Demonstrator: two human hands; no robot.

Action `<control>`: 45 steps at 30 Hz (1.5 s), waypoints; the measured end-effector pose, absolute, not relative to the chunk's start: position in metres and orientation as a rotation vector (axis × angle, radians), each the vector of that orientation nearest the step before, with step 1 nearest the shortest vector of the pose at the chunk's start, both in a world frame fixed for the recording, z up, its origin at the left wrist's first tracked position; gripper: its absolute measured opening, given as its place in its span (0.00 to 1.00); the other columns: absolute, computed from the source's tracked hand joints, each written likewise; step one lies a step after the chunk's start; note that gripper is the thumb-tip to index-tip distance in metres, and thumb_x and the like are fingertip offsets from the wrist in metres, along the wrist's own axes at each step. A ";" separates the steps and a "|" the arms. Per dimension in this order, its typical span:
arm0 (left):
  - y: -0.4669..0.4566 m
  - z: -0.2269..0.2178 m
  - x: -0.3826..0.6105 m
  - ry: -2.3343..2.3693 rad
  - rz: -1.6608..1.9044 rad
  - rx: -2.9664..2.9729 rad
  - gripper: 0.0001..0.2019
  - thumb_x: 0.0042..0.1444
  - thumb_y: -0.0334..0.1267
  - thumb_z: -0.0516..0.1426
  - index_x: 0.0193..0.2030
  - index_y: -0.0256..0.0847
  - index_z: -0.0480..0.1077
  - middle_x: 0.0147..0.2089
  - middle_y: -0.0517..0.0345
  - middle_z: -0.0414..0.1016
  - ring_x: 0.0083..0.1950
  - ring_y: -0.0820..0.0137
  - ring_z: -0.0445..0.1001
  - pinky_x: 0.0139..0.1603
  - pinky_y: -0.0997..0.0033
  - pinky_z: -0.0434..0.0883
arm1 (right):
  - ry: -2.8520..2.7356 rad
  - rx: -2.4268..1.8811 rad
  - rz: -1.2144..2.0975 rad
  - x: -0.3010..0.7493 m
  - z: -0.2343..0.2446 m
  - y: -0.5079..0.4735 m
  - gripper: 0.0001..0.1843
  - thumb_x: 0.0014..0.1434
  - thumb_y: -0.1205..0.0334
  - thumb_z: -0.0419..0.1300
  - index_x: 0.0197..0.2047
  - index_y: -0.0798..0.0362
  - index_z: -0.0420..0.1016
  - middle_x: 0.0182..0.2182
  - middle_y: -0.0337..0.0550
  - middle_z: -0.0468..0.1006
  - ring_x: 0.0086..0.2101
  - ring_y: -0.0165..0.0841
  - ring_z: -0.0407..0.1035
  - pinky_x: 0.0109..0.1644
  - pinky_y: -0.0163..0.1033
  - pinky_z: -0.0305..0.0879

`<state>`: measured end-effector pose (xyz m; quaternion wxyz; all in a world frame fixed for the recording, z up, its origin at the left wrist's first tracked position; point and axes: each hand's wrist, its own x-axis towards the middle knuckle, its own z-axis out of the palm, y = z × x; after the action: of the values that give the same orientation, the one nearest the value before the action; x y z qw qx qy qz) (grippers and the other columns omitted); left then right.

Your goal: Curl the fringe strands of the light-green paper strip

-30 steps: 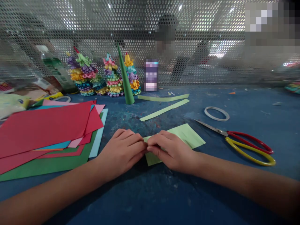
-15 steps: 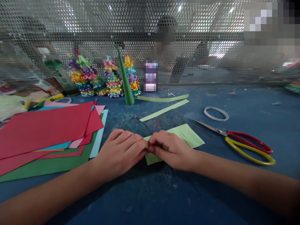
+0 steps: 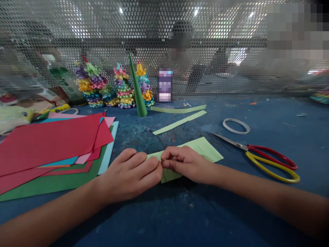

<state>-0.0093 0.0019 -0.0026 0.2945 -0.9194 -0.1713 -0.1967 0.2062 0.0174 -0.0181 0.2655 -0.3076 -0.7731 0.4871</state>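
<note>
Left hand (image 3: pixel 128 175) and right hand (image 3: pixel 186 164) meet at centre, narrow grip, thumbs and curled fingers pinching light green paper sheet (image 3: pixel 203 151). Sheet low on blue counter (image 3: pixel 180 219), long axis roughly left-right, far end rising slightly rightward. Just right: scissors (image 3: pixel 269 162), red and yellow handles, blades pointing left toward sheet. Beyond: pale green paper strips (image 3: pixel 180 122), upright green paper cone (image 3: pixel 138 92), white tape ring (image 3: pixel 235 126). Left: stacked coloured paper (image 3: pixel 51 144).

Around the pale green paper (image 3: pixel 203 151), red-and-yellow scissor handles (image 3: pixel 269 166) are seen at 3 o'clock, red card (image 3: pixel 48 142) at 9 o'clock, and a speckled blue counter (image 3: pixel 185 219) at 6 o'clock.
</note>
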 end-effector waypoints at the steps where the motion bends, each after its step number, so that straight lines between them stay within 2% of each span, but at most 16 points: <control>1: 0.002 -0.003 -0.010 -0.459 -0.517 -2.451 0.05 0.60 0.32 0.53 0.42 0.42 0.68 0.37 0.62 0.73 0.36 0.72 0.68 0.35 0.67 0.59 | -2.094 -0.830 1.299 0.206 -0.018 0.018 0.06 0.61 0.61 0.53 0.34 0.54 0.66 0.23 0.33 0.66 0.24 0.24 0.60 0.26 0.29 0.55; 5: 0.006 -0.009 -0.010 -0.528 -0.544 -2.546 0.05 0.60 0.32 0.53 0.42 0.42 0.67 0.37 0.62 0.73 0.36 0.72 0.67 0.37 0.67 0.58 | -2.193 -0.813 1.045 0.206 -0.019 0.017 0.07 0.63 0.59 0.53 0.36 0.53 0.67 0.27 0.35 0.70 0.26 0.26 0.63 0.30 0.32 0.59; 10: 0.012 -0.013 -0.006 -0.883 -0.709 -2.906 0.05 0.64 0.36 0.49 0.38 0.42 0.65 0.36 0.61 0.71 0.37 0.71 0.66 0.36 0.68 0.56 | -2.268 -0.822 0.588 0.208 -0.020 0.012 0.05 0.61 0.64 0.53 0.39 0.53 0.68 0.28 0.39 0.73 0.30 0.30 0.65 0.39 0.38 0.60; 18: 0.014 -0.010 -0.005 -1.088 -0.785 -3.097 0.07 0.64 0.38 0.49 0.36 0.41 0.65 0.35 0.63 0.70 0.36 0.72 0.64 0.38 0.69 0.55 | -2.334 -0.858 0.453 0.206 -0.020 0.010 0.06 0.58 0.67 0.54 0.40 0.53 0.68 0.26 0.38 0.73 0.30 0.31 0.64 0.39 0.39 0.59; 24: 0.015 -0.011 -0.004 -1.061 -0.690 -3.054 0.09 0.66 0.40 0.47 0.37 0.41 0.65 0.36 0.61 0.69 0.37 0.70 0.64 0.38 0.68 0.56 | -2.315 -0.935 0.607 0.203 -0.021 0.013 0.05 0.59 0.66 0.52 0.40 0.53 0.67 0.27 0.38 0.74 0.29 0.30 0.67 0.37 0.37 0.60; 31: 0.010 -0.016 -0.003 -0.951 -0.608 -2.846 0.10 0.66 0.38 0.44 0.38 0.39 0.64 0.36 0.57 0.68 0.35 0.68 0.61 0.37 0.67 0.56 | -2.277 -0.932 0.902 0.203 -0.023 0.017 0.07 0.57 0.69 0.51 0.40 0.51 0.63 0.30 0.37 0.73 0.29 0.29 0.68 0.34 0.34 0.60; 38: 0.006 -0.016 -0.001 -0.825 -0.560 -2.607 0.05 0.63 0.35 0.49 0.40 0.39 0.64 0.38 0.56 0.70 0.35 0.66 0.63 0.36 0.66 0.56 | -2.098 -0.918 1.246 0.204 -0.025 0.020 0.03 0.59 0.67 0.52 0.37 0.51 0.61 0.29 0.34 0.68 0.28 0.26 0.63 0.31 0.32 0.58; 45: 0.003 -0.017 -0.004 -0.738 -0.464 -2.556 0.03 0.60 0.31 0.51 0.38 0.40 0.65 0.36 0.59 0.71 0.35 0.67 0.65 0.34 0.64 0.56 | -1.983 -0.847 1.502 0.204 -0.022 0.022 0.02 0.58 0.66 0.54 0.33 0.53 0.63 0.23 0.31 0.61 0.24 0.23 0.56 0.27 0.30 0.50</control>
<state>-0.0036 0.0032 -0.0174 0.2185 -0.9236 -0.2668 -0.1675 0.2043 0.0222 -0.0215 0.2539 -0.3118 -0.7298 0.5529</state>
